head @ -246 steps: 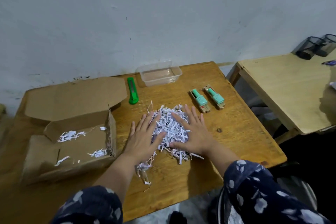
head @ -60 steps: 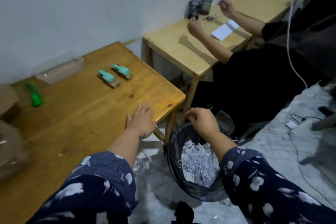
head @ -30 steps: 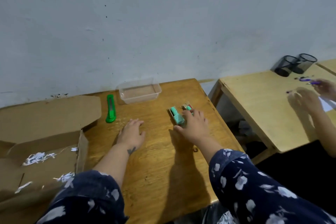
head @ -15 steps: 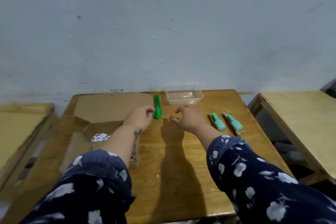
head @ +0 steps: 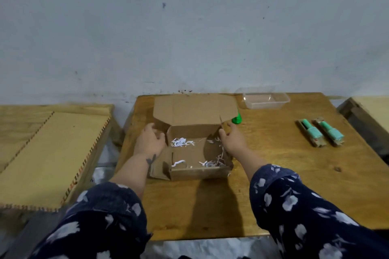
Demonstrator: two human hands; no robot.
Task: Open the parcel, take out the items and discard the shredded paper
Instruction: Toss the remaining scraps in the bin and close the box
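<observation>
1. Plainly, the left hand (head: 149,141) lies against the left side of the open cardboard parcel (head: 195,153), its fingers loosely spread and bent a little over the left flap and wall; whether they truly grip the card or only rest on it cannot be told.
2. The right hand (head: 232,140) is at the parcel's right wall, near the back corner, fingers relaxed and slightly parted, the fingertips reaching toward the edge where the raised lid meets the wall. Contact looks likely, but a firm hold does not show.
3. Both forearms stretch forward from dark flowered sleeves (head: 294,206), bare from the cuff, one on each side of the parcel, so the box sits between the two hands.
4. The parcel stands on the wooden table (head: 284,174), toward its left part, with the lid folded back toward the wall. Inside, a few white scraps of shredded paper (head: 181,143) lie scattered on the floor of the box, some by the back wall and some along the front right.
5. Two mint-green items (head: 321,133) on card backings lie side by side on the table, well to the right of the right hand.
6. A green cutter (head: 236,119) peeks out just behind the lid's right corner, near the right fingertips, and a clear plastic tray (head: 263,101) sits at the table's far edge.
7. Another, lower wooden surface (head: 52,147) stands to the left.
</observation>
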